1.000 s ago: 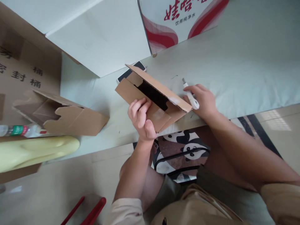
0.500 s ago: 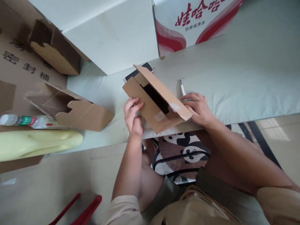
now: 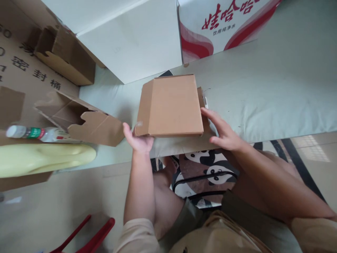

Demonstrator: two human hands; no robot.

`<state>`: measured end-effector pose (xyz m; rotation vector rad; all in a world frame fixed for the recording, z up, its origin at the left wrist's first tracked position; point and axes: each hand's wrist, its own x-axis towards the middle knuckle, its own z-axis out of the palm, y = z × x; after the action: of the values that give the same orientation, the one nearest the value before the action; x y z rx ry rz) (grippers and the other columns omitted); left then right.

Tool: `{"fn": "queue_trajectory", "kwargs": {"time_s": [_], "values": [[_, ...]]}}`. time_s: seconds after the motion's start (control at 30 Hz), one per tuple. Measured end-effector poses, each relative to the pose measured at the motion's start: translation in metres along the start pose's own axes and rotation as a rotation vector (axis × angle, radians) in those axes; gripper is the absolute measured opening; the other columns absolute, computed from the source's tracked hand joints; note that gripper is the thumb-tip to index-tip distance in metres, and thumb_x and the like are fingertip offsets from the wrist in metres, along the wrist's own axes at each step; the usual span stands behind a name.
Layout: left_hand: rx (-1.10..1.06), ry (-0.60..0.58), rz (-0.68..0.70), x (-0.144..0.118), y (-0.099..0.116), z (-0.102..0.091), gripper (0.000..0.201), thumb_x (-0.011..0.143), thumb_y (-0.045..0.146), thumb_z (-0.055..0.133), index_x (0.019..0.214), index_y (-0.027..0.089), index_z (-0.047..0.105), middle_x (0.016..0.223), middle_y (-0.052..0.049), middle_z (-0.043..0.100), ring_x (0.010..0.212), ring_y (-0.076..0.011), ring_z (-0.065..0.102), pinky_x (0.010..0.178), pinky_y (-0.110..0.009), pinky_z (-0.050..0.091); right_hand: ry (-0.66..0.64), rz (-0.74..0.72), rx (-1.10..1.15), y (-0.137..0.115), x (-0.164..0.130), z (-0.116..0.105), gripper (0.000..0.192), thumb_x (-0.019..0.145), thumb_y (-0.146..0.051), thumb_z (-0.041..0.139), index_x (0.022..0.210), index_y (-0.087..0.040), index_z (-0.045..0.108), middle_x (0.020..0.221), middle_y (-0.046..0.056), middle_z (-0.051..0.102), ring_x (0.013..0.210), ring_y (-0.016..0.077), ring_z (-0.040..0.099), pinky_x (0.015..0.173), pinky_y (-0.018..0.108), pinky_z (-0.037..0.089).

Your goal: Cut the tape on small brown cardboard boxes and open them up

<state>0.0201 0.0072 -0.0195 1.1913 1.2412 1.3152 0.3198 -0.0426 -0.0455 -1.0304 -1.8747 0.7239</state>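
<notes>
A small brown cardboard box (image 3: 175,105) is tilted above the table, its broad plain side up and a flap standing out at its right. My left hand (image 3: 139,140) supports the lower left corner from beneath, palm up, thumb outside and fingers hidden under the box. At the right side, my right hand (image 3: 222,131) has its fingers apart, the index fingertip at the flap. A white-handled knife (image 3: 205,102) lies partly hidden behind that flap. Beyond the box, a corner of a dark flat object (image 3: 165,73) shows.
Two open cardboard boxes (image 3: 97,128) and a plastic bottle (image 3: 39,133) are at left, beside a pale yellow molded object (image 3: 47,160). Large white cartons (image 3: 131,45) line the back of the cloth-covered table (image 3: 276,88). A panda-print bag (image 3: 202,175) is below the table edge.
The box has turned over, from its open slot showing to its broad side facing up. My left hand has moved from its side to underneath, and the knife is now more covered.
</notes>
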Motion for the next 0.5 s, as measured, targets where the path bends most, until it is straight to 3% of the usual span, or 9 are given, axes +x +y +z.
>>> {"fn": "queue_trajectory", "kwargs": {"time_s": [0.1,0.27,0.4,0.5], "values": [[-0.023,-0.095,-0.03,-0.007,0.001,0.003,0.092,0.068,0.099,0.036,0.112,0.026,0.071,0.107,-0.014,0.074,0.12,-0.0339,0.067,0.097,-0.048,0.057,0.005,0.019,-0.024,0.005,-0.001,0.004,0.107,0.081,-0.078,0.062,0.164,-0.028,0.017,0.163,0.018,0.04,0.149,0.0372,0.043,0.121,0.062,0.035],[-0.109,-0.197,-0.072,-0.006,-0.015,0.012,0.084,0.053,0.091,0.069,0.103,0.023,0.07,0.104,-0.014,0.074,0.124,-0.0363,0.066,0.097,-0.046,0.058,0.091,0.062,0.104,0.009,0.001,0.01,0.105,0.085,-0.066,0.067,0.163,-0.026,0.009,0.152,0.02,0.052,0.137,0.0324,0.056,0.11,0.053,0.05],[-0.104,-0.077,-0.036,0.001,-0.016,0.02,0.077,0.053,0.083,0.078,0.097,0.02,0.07,0.102,-0.013,0.074,0.116,-0.0309,0.069,0.097,-0.04,0.056,0.224,0.111,0.018,0.006,0.001,0.01,0.095,0.086,-0.063,0.068,0.16,-0.027,0.02,0.151,0.018,0.051,0.134,0.0311,0.059,0.107,0.049,0.054],[-0.058,0.055,0.013,0.004,-0.011,0.024,0.069,0.054,0.077,0.083,0.085,0.018,0.069,0.089,-0.007,0.073,0.093,-0.02,0.07,0.086,-0.03,0.054,0.358,0.162,-0.05,0.001,0.002,0.013,0.089,0.082,-0.061,0.074,0.153,-0.027,0.033,0.154,0.017,0.047,0.139,0.033,0.053,0.109,0.048,0.053]]}}
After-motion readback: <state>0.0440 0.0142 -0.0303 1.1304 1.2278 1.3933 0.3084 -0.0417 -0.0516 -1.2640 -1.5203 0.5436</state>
